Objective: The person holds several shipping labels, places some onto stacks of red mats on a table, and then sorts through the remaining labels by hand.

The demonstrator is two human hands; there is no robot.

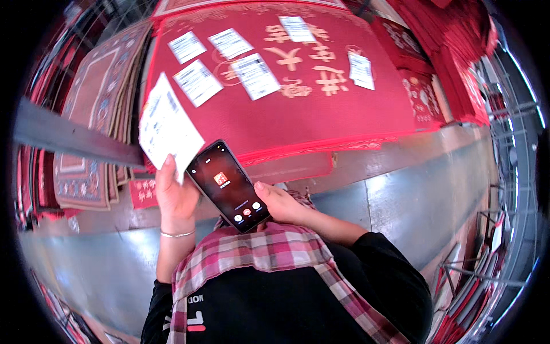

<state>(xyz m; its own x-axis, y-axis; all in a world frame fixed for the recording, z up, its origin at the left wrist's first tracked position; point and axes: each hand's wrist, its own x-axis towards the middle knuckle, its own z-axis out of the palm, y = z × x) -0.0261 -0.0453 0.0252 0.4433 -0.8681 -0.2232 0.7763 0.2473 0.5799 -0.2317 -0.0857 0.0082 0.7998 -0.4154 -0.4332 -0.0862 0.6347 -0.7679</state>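
Observation:
My left hand (175, 195) is closed on a white printed paper sheet (169, 126), with the thumb pressed on its lower edge. The sheet stands tilted up beside the phone. In my right hand (281, 205) is a black smartphone (228, 186), gripped along its right side with the thumb on the edge. Its lit screen shows a dark red call-like display with a small square picture and round buttons low down. Part of the phone's left edge lies close to my left hand. Beyond both hands, several white printed slips (256, 75) lie on a red mat (321, 117) with gold characters.
At the left stands a stack of patterned brown mats (94, 109), with a grey metal bar (74, 135) crossing in front. Folded red cloth (458, 51) and dark red mats (421, 94) are at the far right. A metal rack (481, 278) holds more mats at the lower right.

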